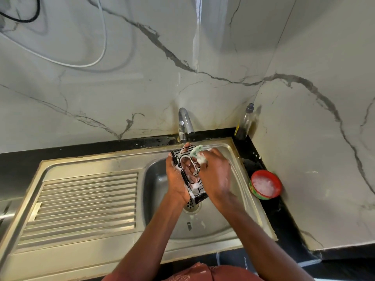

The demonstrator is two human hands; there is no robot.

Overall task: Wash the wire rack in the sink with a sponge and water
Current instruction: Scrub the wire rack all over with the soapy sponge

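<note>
Both hands work above the sink [239,199]: left hand [176,175] grips the wire rack [189,171], right hand [215,175] fingers pinch the soapy sponge [199,155]; I would scrub each wire firmly.

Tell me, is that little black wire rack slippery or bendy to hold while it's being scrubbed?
Probably slippery: the wire rack is coated in suds, and the left hand grips it along one edge. It looks stiff, since its thin bars keep straight while the right hand presses the sponge on it. Likely light, being held above the sink by one hand.
</note>
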